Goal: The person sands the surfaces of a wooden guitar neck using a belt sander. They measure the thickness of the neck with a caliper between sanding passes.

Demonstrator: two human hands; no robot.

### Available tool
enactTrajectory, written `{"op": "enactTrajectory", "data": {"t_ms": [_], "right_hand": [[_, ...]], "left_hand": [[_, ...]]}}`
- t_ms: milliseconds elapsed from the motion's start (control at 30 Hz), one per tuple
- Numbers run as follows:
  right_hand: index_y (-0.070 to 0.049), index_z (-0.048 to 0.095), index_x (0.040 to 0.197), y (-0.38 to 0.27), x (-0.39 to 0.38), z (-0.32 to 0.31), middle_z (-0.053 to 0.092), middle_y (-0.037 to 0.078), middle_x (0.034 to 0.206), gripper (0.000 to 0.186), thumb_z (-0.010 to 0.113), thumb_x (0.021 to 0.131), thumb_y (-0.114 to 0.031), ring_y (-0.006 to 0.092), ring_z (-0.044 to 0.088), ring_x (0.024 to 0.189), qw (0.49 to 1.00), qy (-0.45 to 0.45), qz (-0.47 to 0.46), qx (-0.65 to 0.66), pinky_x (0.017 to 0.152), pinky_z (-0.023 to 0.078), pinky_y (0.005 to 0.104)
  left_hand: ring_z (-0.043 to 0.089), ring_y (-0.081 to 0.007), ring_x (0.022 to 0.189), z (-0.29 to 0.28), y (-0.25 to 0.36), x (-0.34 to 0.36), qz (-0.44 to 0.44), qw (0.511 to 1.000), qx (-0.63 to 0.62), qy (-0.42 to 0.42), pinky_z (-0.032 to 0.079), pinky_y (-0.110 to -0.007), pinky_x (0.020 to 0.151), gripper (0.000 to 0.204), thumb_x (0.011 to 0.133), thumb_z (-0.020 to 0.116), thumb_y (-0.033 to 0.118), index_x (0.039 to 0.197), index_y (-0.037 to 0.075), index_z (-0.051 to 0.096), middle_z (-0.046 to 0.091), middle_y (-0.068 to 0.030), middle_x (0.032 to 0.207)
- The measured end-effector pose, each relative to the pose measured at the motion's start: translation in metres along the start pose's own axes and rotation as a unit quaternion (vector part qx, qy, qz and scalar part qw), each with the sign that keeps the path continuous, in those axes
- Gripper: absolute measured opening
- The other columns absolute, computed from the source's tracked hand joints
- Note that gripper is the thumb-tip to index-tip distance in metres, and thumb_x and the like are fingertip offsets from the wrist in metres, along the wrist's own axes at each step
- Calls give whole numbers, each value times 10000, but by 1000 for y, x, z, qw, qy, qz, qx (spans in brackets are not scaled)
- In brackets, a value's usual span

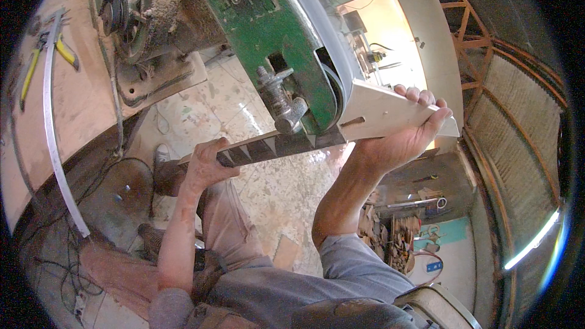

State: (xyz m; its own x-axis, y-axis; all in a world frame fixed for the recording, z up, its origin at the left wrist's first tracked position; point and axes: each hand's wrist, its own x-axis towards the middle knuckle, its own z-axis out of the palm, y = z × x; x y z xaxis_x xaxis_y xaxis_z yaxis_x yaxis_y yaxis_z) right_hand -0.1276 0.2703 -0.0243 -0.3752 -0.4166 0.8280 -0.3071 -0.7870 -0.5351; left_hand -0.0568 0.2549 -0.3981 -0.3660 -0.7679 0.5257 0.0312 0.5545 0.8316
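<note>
A guitar neck spans the space in front of me, with a dark fretboard [286,145] set with pale pointed inlays and a wide, pale wooden headstock [381,109] at the right. My left hand [210,164] is closed round the fretboard end of the neck. At the other end, my right hand [405,137] grips the headstock, fingers over its far edge and thumb at its tip. The headstock's edge is against or very near the belt at the rounded end of a green belt sander [259,42]; exact contact is hard to make out.
A dusty motor with a pulley [134,9] sits on the workbench [79,97] at left. Yellow-handled pliers [66,53] and a long metal strip [49,103] lie there. Cables [67,280] trail on the floor. Wood offcuts [399,244] are stacked at lower right.
</note>
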Motion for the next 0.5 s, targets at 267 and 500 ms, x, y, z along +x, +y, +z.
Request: {"op": "enactTrajectory", "data": {"t_ms": [267,500], "right_hand": [[-130,509,1084,2,8,13,558,11,881,239,435,1110,-356,162,615,835,1000,15,13,-13,815,562,366],[-99,469,1049,7,33,7,522,29,874,260,432,1112,-349,174,579,843,999,-19,31,32,798,551,351]], "left_hand": [[684,-305,1087,-21,24,17,-89,993,-71,-34,528,-406,966,670,558,918,288,1120,9,681,718,-155,1144],[719,-348,944,-29,53,24,-60,995,-67,47,574,-412,875,591,562,915,243,1035,-25,684,735,-179,1025]]}}
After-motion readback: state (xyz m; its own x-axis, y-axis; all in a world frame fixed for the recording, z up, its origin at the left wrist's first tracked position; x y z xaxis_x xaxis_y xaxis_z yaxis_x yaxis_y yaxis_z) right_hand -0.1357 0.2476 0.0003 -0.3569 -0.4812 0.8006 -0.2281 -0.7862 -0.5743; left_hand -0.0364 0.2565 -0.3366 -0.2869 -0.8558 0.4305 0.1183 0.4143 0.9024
